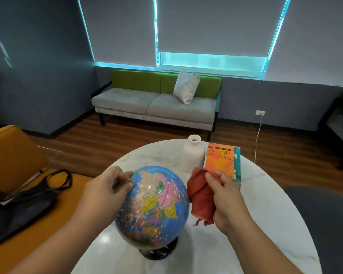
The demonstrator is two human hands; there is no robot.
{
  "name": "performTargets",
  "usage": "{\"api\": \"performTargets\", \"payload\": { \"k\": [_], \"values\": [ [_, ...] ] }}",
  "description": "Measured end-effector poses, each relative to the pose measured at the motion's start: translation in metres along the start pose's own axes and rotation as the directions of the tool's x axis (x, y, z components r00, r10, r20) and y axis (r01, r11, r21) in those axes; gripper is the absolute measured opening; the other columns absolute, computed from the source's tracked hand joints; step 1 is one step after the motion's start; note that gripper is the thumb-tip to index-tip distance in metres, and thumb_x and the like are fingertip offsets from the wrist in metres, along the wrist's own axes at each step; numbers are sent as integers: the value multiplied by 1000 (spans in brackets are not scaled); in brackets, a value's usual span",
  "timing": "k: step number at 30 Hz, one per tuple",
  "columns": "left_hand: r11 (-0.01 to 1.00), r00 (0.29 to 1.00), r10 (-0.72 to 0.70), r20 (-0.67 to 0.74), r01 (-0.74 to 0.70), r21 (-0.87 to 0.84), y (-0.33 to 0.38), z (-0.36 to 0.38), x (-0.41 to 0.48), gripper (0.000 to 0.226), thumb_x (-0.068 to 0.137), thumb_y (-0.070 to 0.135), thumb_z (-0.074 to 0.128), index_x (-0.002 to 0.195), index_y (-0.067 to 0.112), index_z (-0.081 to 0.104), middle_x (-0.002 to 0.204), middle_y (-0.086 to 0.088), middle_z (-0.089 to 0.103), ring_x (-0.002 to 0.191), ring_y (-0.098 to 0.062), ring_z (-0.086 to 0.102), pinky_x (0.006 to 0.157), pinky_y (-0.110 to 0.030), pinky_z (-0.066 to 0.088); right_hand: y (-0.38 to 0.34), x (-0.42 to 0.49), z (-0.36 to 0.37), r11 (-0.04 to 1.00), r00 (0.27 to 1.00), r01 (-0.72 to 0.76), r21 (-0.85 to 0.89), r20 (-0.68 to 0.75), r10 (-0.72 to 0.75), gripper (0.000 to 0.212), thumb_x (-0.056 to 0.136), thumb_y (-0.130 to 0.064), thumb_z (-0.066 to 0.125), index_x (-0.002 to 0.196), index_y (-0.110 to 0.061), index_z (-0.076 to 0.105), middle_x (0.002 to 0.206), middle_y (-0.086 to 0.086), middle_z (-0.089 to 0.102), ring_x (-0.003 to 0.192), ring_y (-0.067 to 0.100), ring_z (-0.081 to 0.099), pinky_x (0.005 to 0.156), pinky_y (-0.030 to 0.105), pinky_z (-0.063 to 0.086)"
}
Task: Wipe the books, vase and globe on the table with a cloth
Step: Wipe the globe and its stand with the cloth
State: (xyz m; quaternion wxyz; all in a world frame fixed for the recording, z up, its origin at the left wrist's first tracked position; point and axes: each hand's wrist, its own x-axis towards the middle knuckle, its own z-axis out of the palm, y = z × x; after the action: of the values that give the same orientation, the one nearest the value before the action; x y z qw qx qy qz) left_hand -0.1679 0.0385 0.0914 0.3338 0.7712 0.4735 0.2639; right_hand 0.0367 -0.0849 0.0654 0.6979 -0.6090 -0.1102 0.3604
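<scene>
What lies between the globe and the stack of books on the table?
In the head view, the right hand holding the red cloth fills that gap; the cloth hangs beside the globe, and the hand covers the books' near end.

A grey-seated sofa (154, 105) with green backrests and a white cushion (186, 87) stands on the wood-plank floor (111, 139). Above it, lowered grey roller blinds (212, 24) admit cyan light; blue-grey walls (28, 76) flank it, a wall socket (260, 112) to its right.
</scene>
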Motion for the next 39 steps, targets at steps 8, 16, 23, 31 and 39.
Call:
{"api": "performTargets", "payload": {
  "k": [8, 16, 23, 31, 39],
  "values": [
    [998, 999, 51, -9, -51, 24, -7, 1, -1, 14, 86, 17, 69, 79, 14, 58, 95, 25, 63, 89, 13, 54, 68, -17, 48, 26, -11, 13, 857, 929, 349, -378, 261, -264, 30, 98, -27, 53, 116, -49, 61, 119, -25, 53, 112, -4, 50, 103, 30, 44],
    [998, 999, 48, -7, -48, 34, -6, -1, -1, 15, 86, 16, 69, 76, 17, 58, 94, 23, 63, 84, 12, 54, 68, -19, 48, 37, -2, 4, 842, 952, 305, -445, 118, -283, 29, 92, -11, 61, 95, -39, 69, 103, -16, 67, 94, -5, 61, 96, 31, 51],
    [996, 998, 58, -1, -58, 68, -5, -2, -1, 16, 87, 17, 68, 76, 20, 56, 95, 24, 61, 82, 10, 52, 62, -18, 47, 37, -21, 9, 769, 892, 451, -452, 234, -386, 35, 84, -6, 70, 93, -40, 68, 105, -13, 56, 97, -7, 58, 85, 5, 44],
    [997, 997, 72, 3, -72, 35, -3, 0, -6, 17, 88, 15, 66, 76, 19, 56, 103, 21, 63, 97, -4, 57, 76, -32, 57, 28, -21, 10, 709, 867, 499, -499, 274, -417, 29, 87, -15, 69, 96, -42, 66, 105, -19, 54, 100, -8, 54, 86, 4, 41],
    [996, 996, 88, 6, -88, 29, -3, -1, -8, 18, 88, 15, 66, 75, 22, 55, 103, 22, 63, 100, -8, 60, 77, -36, 58, 12, -14, 11, 645, 857, 515, -564, 324, -400, 29, 88, -16, 68, 95, -44, 65, 102, -23, 52, 100, -12, 50, 81, 3, 41]
  ]
}}
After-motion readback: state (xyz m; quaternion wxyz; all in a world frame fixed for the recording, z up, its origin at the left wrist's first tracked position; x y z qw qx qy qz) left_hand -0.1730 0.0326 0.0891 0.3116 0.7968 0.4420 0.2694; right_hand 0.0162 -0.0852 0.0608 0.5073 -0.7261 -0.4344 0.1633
